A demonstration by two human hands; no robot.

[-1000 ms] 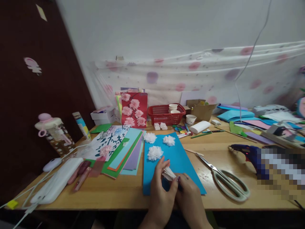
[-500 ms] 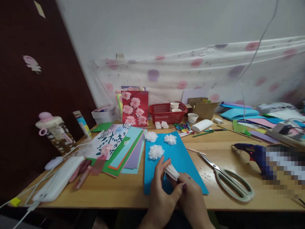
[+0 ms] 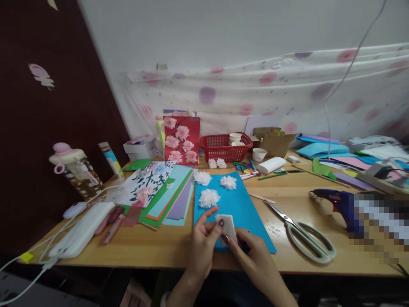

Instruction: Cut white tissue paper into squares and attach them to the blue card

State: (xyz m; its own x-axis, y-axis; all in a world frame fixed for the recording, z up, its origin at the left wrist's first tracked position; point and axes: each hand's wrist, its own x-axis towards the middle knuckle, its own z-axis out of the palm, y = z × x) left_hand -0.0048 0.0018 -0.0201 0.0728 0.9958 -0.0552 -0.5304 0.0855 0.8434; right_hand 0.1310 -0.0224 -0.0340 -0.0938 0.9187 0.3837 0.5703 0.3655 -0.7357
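Against grey wall [image 3: 223, 34], on wood desk [image 3: 294, 196]: blue sheet [image 3: 251, 217], lying flat with near corner at the right. Clock positions: read from pad [image 3: 229, 221], with 12 o'clock toward the wall.

State of fingers: left hand [image 3: 201, 245] at 8 o'clock, thumb and forefinger pinched nearly closed on the pad, thumb on its upper face, other fingers loosely spread. Right hand [image 3: 255, 258] at 4 o'clock, thumb pressed to the pad's lower part, fingers behind partly hidden, grip likewise narrow. Pad: white, flat, folded, held tilted over the near part of the blue sheet.

Done, as far as visible: three fluffed puffs on the sheet, one at 11 o'clock nearest the pad [image 3: 209, 198], one at 12 [image 3: 228, 182], one at 11 farther out [image 3: 202, 178], at the sheet's edge. Cannot tell whether fixed or loose. Unfinished, by judgement: pad in the fingers, not opened out; white pieces [image 3: 220, 163] at 12 o'clock, before red basket [image 3: 209, 153], also compact. Near half of sheet without puffs.

Around the sheet: scissors [image 3: 286, 218] at 3 o'clock, glue gun [image 3: 332, 198] at 2, wood stick [image 3: 262, 198] at 1, coloured papers [image 3: 183, 204] at 10, red card [image 3: 193, 136] with pink blooms upright at 11.
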